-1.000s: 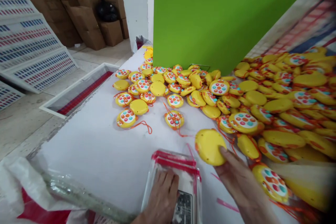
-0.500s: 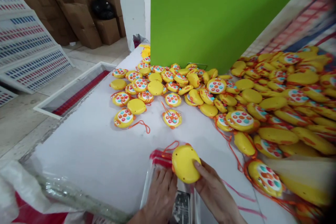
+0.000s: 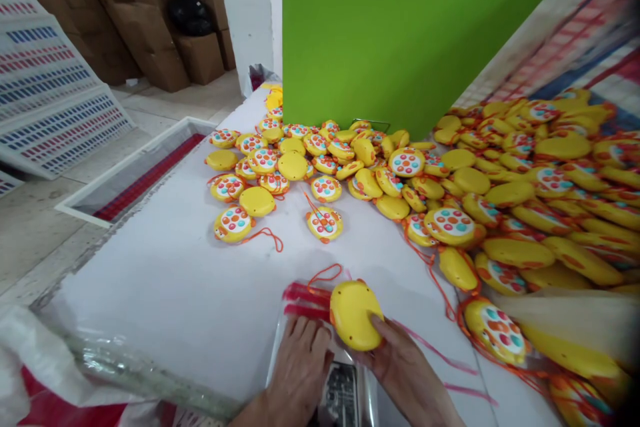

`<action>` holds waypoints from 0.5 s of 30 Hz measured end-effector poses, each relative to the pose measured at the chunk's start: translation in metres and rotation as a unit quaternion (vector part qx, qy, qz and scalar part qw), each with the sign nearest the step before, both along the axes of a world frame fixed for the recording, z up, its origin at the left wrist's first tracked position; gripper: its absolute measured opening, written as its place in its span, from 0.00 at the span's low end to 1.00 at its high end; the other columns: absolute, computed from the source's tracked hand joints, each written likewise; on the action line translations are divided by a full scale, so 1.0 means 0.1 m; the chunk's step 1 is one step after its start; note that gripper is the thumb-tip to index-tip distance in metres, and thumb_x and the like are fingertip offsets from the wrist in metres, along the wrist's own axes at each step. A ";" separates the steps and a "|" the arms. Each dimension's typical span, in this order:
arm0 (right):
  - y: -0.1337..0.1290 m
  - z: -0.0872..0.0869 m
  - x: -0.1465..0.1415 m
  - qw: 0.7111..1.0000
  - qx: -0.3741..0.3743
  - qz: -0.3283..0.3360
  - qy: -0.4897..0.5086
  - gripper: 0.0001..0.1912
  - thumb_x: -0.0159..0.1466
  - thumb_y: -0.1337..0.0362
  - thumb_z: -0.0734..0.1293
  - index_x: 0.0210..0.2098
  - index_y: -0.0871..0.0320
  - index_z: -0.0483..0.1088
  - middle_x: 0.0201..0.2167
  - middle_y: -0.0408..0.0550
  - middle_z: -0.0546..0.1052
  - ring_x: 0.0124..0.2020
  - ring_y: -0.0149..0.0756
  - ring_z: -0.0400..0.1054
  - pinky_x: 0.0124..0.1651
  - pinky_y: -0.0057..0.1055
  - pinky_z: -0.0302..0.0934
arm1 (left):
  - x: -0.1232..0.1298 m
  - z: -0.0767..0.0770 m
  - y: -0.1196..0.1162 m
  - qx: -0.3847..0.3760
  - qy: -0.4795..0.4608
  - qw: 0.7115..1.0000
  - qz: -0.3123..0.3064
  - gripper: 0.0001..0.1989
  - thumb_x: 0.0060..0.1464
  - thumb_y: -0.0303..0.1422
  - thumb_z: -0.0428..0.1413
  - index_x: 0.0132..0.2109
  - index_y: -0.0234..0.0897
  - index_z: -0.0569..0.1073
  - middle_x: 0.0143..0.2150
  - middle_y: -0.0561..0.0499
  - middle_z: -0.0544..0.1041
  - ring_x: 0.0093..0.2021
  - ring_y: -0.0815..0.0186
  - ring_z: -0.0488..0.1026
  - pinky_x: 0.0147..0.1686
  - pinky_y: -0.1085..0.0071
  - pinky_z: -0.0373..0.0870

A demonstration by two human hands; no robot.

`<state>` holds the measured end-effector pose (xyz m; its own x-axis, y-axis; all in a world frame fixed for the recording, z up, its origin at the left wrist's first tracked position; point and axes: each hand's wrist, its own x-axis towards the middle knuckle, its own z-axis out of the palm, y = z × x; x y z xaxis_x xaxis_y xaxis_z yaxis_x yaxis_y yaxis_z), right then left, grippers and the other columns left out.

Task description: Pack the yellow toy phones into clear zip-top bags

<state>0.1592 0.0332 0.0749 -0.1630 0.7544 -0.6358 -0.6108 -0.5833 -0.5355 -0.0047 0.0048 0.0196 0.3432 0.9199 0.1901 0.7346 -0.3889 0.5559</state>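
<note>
My right hand [image 3: 400, 360] holds a yellow toy [image 3: 354, 313] with its plain, screw-holed back facing up, thumb on top. An orange cord loop [image 3: 325, 275] trails from the toy onto the table. Just left of it, my left hand [image 3: 303, 357] rests with bent fingers closed on a clear plastic bag [image 3: 273, 360]; its fingertips are partly hidden. Across the bag's far end runs a red band [image 3: 305, 300], and a dark printed patch [image 3: 341, 392] shows between my hands. Straight ahead lies a similar toy [image 3: 325, 223], its coloured buttons facing up.
Many yellow toys with orange cords are heaped along the right [image 3: 525, 193] and back of the white table [image 3: 175, 293]. A green panel [image 3: 400, 33] rises behind them. On the floor at left are a white-rimmed crate [image 3: 135, 167], stacked baskets [image 3: 55, 80] and cardboard boxes [image 3: 145, 40].
My left hand has drawn back slightly toward me with its fingers more bent, and more of the bag's red band shows. The toy stays in my right hand. The view has shifted a little.
</note>
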 end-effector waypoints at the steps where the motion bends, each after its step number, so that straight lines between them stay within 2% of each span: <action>1: -0.02 0.02 0.01 1.000 0.001 0.016 -0.014 0.14 0.55 0.59 0.71 0.40 0.59 0.73 0.40 0.49 0.78 0.38 0.38 0.73 0.34 0.31 0.67 | -0.03 -0.01 -0.01 -0.019 -0.027 0.999 0.004 0.12 0.50 0.20 0.49 0.42 0.35 0.67 0.40 0.45 0.74 0.41 0.57 0.69 0.42 0.57 0.68; 3: -0.08 0.05 0.05 0.996 0.005 0.059 -0.065 0.18 0.55 0.57 0.70 0.43 0.59 0.70 0.39 0.50 0.78 0.35 0.37 0.73 0.26 0.26 0.65 | -0.09 -0.02 -0.02 -0.047 -0.078 0.996 0.020 0.21 0.50 0.20 0.48 0.52 0.35 0.62 0.46 0.43 0.72 0.45 0.57 0.68 0.44 0.59 0.68; 5: -0.17 0.06 0.10 0.987 0.005 0.103 -0.123 0.24 0.55 0.55 0.71 0.47 0.59 0.68 0.38 0.51 0.77 0.33 0.37 0.72 0.22 0.25 0.63 | -0.15 -0.01 -0.01 -0.056 -0.105 0.992 0.034 0.27 0.51 0.20 0.47 0.59 0.36 0.56 0.48 0.43 0.72 0.47 0.58 0.68 0.45 0.59 0.68; 7: -0.27 0.05 0.16 0.978 0.004 0.139 -0.155 0.28 0.54 0.54 0.71 0.50 0.58 0.66 0.39 0.51 0.76 0.32 0.37 0.72 0.23 0.27 0.65 | -0.17 0.02 0.02 -0.059 -0.112 0.992 0.012 0.23 0.54 0.22 0.47 0.57 0.37 0.60 0.46 0.44 0.73 0.44 0.58 0.69 0.43 0.60 0.68; 9: -0.34 0.05 0.21 0.973 0.010 0.181 -0.146 0.31 0.53 0.53 0.71 0.53 0.57 0.63 0.41 0.51 0.75 0.33 0.38 0.72 0.26 0.29 0.67 | -0.17 0.07 0.06 -0.054 -0.111 0.992 -0.032 0.12 0.57 0.27 0.48 0.47 0.37 0.69 0.39 0.46 0.74 0.39 0.59 0.69 0.39 0.61 0.69; 11: -0.36 0.06 0.21 0.968 0.034 0.219 -0.115 0.33 0.53 0.53 0.71 0.56 0.55 0.61 0.43 0.52 0.73 0.36 0.39 0.71 0.28 0.29 0.67 | -0.15 0.10 0.09 -0.033 -0.111 0.992 -0.050 0.08 0.58 0.31 0.48 0.39 0.36 0.72 0.33 0.47 0.74 0.34 0.60 0.69 0.34 0.63 0.68; 13: -0.31 0.10 0.14 0.967 0.073 0.218 -0.111 0.34 0.54 0.51 0.70 0.57 0.53 0.59 0.47 0.53 0.71 0.37 0.38 0.71 0.28 0.29 0.67 | -0.13 0.10 0.10 0.002 -0.102 0.994 -0.050 0.11 0.60 0.33 0.46 0.40 0.36 0.72 0.34 0.46 0.74 0.36 0.59 0.70 0.37 0.61 0.69; 15: -0.23 0.14 0.02 0.957 0.123 0.202 -0.168 0.34 0.57 0.49 0.66 0.60 0.51 0.56 0.51 0.53 0.69 0.33 0.35 0.70 0.28 0.29 0.67 | -0.11 0.07 0.08 0.051 -0.081 0.993 -0.065 0.14 0.61 0.33 0.44 0.48 0.34 0.70 0.41 0.43 0.75 0.45 0.57 0.70 0.43 0.59 0.68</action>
<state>0.1607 0.0104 0.0892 -0.2902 0.8062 -0.5156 -0.1303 -0.5671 -0.8133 -0.0152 0.0131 0.0269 0.4148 0.8434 0.3414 0.5791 -0.5341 0.6159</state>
